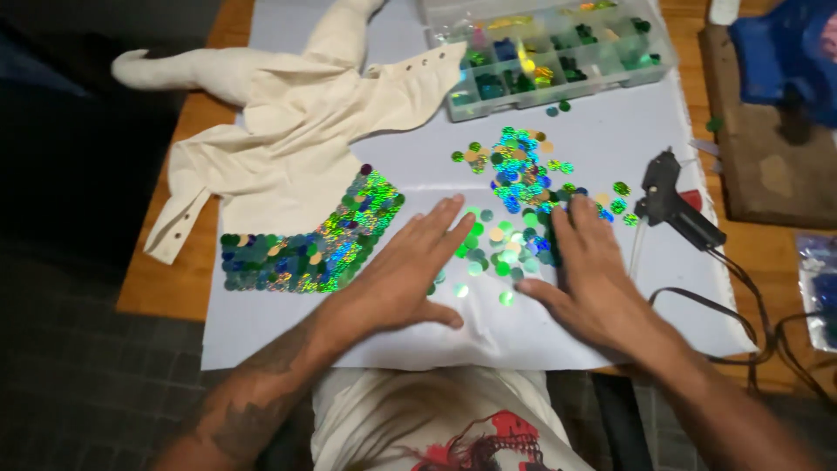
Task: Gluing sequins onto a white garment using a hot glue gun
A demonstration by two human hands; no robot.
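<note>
My left hand [405,270] lies flat and palm down on a white sheet [288,327], fingers spread, its fingertips at the edge of a scatter of shiny green, blue and gold sequins [514,196]. My right hand [588,275] is also flat with fingers apart, pressing on the right side of the same scatter. Neither hand holds anything. Left of my left hand lies a cream garment [288,131] whose lower band [318,240] is covered with glued sequins.
A clear compartment box of sorted sequins [558,52] stands at the back. A black glue gun [676,205] with its cord lies right of my right hand. Further right sit a brown board [767,166], a blue object [785,48] and a plastic bag [819,279].
</note>
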